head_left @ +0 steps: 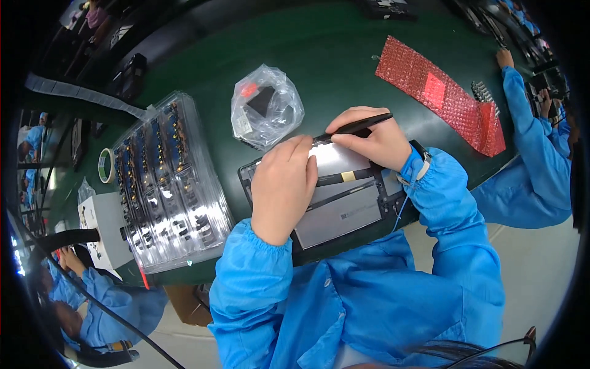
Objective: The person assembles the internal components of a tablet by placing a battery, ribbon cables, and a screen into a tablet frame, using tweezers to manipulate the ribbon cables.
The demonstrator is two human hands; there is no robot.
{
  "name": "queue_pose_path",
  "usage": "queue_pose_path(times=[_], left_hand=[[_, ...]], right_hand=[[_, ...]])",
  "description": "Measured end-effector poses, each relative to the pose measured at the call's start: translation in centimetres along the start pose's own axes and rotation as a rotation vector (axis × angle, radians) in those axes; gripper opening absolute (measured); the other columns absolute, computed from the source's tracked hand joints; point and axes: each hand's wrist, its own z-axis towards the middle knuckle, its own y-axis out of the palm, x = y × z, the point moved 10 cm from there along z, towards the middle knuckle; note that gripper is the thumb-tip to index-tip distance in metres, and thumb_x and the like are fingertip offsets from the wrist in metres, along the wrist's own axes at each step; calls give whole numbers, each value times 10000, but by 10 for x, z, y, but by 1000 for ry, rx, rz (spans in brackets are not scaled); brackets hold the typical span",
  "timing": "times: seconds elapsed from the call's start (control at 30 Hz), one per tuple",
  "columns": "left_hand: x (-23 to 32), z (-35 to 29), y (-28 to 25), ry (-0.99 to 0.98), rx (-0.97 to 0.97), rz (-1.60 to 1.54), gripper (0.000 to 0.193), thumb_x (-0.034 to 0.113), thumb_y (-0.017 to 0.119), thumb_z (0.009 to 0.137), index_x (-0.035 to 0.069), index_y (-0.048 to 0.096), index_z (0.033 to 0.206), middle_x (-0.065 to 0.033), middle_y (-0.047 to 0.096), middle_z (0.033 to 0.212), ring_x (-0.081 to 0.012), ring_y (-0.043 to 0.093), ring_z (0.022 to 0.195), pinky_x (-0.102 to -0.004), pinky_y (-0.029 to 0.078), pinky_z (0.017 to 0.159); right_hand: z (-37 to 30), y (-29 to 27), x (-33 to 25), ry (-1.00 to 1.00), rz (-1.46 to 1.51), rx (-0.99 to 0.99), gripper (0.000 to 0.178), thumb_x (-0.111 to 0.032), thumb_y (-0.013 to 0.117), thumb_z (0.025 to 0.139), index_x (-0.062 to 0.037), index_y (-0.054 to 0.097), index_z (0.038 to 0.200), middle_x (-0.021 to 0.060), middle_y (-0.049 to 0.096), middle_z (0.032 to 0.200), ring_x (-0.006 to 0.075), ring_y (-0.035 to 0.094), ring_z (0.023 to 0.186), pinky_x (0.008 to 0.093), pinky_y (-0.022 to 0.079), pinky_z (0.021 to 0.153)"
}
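An opened flat electronic device (344,212) with a grey metal panel and black frame lies on the green table (332,55) in front of me. My left hand (281,184) rests flat on its left part, fingers together, pressing it down. My right hand (375,141) grips a thin black pen-like tool (359,126), whose tip points left at the device's top edge near my left fingertips. Both arms wear blue sleeves, and a wrist strap circles my right wrist.
A clear plastic tray (169,184) of several small parts stands to the left. A clear bag (266,106) with a dark part lies behind the device. Red bubble wrap (448,98) lies at the right, near a co-worker's blue sleeve (528,147). A tape roll (106,165) sits at far left.
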Motion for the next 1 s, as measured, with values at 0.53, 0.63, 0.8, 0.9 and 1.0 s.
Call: queue_pose_path(times=[0.53,0.63,0.8,0.9,1.0], left_hand=[[-6,-3,3,-66,1,-3,254,40,562,752,9,587,1003,-140,606,980,-285,578,925,-376,450,814],[-8,-2,1,-105,11,-31,228,22,551,751,-8,596,973,-162,620,959,-301,591,917,-376,458,822],[-5,-2,-3,-69,27,-15,217,30,530,779,4,604,982,-166,617,975,-311,601,868,-353,482,762],[-8,1,-2,-72,25,-20,216,28,528,779,3,605,979,-168,617,972,-312,601,868,-355,481,762],[-9,1,-1,-77,25,-24,216,29,527,779,3,605,978,-169,617,967,-315,600,864,-357,480,760]], right_hand=[[-4,-8,-2,-76,42,51,170,-17,654,706,-11,654,876,106,633,828,192,603,748,279,484,685],[-4,-7,-1,-97,-8,47,148,-89,667,728,-55,659,872,86,624,819,203,604,737,278,503,657],[-5,-2,-5,-110,-13,0,165,-17,653,704,-10,659,869,114,633,835,196,605,748,279,487,686],[-1,-5,-3,-121,4,35,157,-88,677,719,-57,664,873,86,637,822,203,607,745,281,499,671],[0,-5,-2,-120,-14,39,160,-93,676,721,-60,665,878,87,638,827,204,607,746,281,499,670]])
